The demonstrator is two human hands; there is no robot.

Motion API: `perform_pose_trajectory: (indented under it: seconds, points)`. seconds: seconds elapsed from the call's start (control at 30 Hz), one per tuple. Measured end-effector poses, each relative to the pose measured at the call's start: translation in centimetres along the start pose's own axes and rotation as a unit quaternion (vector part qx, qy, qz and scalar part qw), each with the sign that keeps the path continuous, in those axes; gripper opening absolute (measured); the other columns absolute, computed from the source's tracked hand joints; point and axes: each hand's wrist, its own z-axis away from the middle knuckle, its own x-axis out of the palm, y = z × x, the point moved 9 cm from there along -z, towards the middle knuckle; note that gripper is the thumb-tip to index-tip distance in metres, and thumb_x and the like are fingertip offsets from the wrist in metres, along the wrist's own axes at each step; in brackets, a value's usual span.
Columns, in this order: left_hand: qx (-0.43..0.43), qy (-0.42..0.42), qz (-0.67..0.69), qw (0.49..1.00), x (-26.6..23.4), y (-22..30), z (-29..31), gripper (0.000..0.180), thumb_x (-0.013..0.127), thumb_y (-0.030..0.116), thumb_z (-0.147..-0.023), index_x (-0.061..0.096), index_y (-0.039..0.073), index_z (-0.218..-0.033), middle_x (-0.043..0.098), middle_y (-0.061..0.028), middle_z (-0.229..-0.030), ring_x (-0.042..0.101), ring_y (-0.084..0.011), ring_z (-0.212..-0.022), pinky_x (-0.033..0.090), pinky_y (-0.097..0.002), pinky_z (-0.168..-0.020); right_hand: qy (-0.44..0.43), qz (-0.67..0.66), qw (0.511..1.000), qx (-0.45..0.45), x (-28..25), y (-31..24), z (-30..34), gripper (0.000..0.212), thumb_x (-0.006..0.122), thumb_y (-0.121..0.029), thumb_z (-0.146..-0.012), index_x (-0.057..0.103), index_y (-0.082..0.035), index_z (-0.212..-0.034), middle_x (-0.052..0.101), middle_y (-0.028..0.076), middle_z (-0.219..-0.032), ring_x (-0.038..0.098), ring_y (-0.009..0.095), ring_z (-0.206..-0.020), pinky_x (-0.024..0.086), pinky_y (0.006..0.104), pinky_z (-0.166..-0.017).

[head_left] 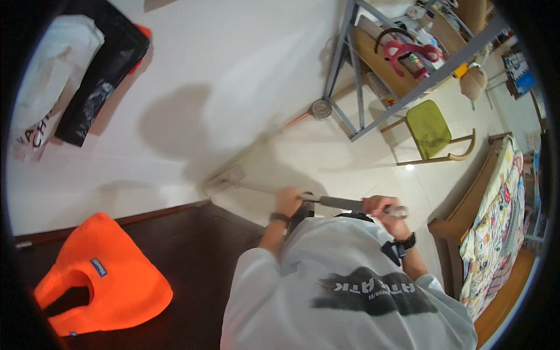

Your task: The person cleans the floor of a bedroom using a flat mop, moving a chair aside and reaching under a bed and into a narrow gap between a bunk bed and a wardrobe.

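Both hands close around the long grey handle (pixel 341 202) of a floor mop, held almost level across the front of the person's pale T-shirt (pixel 350 286). The left hand (pixel 289 201) has its grip wrapped about the shaft where it thins and runs down leftward, and the right hand (pixel 379 207), with a dark watch on its wrist, has its grip shut on the thicker end near the metal tip. The shaft slopes away to the flat mop head (pixel 224 179), which lies on the pale tiled floor (pixel 326 157) just against the white wall (pixel 221 76). A dark wooden door (pixel 192 262) carries an orange vest bag (pixel 102 277) at lower left. Further along the floor stand a grey metal shelf rack (pixel 350 70) and a green-seated wooden chair (pixel 429 128), and a bed with a patterned cover (pixel 496 216) sits at the right.
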Motion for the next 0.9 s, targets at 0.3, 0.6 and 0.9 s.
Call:
perform_pose_trajectory:
  seconds: [0.3, 0.6, 0.9]
  points:
    - [-0.112, 0.163, 0.058, 0.979, -7.0, -7.1, 6.2, 0.011, 0.062, 0.014, -0.072, 0.054, 0.007, -0.069, 0.057, -0.0135, -0.07, 0.056, -0.0362, -0.069, 0.041, -0.0465, -0.059, -0.222, 0.147, 0.963, 0.044, 12.0, -0.2, -3.9, 0.015, 0.066, 0.006, -0.075, 0.054, -0.004, -0.073, 0.067, 0.009, -0.095, 0.06, 0.03, -0.107, 0.044, 0.0412, -0.095]
    - [-0.159, 0.234, 0.106, 0.953, -14.7, -9.3, 12.3, 0.01, 0.066, 0.01, -0.07, 0.061, 0.004, -0.077, 0.059, -0.014, -0.075, 0.057, -0.037, -0.073, 0.045, -0.0413, -0.063, -0.438, 0.268, 0.842, -0.164, 26.9, -5.0, -2.9, 0.025, 0.081, -0.005, -0.066, 0.057, -0.006, -0.071, 0.066, 0.008, -0.089, 0.065, 0.032, -0.095, 0.053, 0.0424, -0.085]
    - [-0.186, 0.462, 0.205, 0.843, -16.1, -12.0, 20.1, 0.006, 0.056, -0.003, -0.077, 0.06, 0.0, -0.074, 0.064, -0.0133, -0.081, 0.064, -0.0311, -0.084, 0.049, -0.0362, -0.085, -0.536, 0.308, 0.729, -0.294, 35.1, -4.4, 1.6, 0.021, 0.076, -0.018, -0.073, 0.059, -0.007, -0.076, 0.066, 0.008, -0.09, 0.067, 0.026, -0.087, 0.057, 0.0375, -0.074]
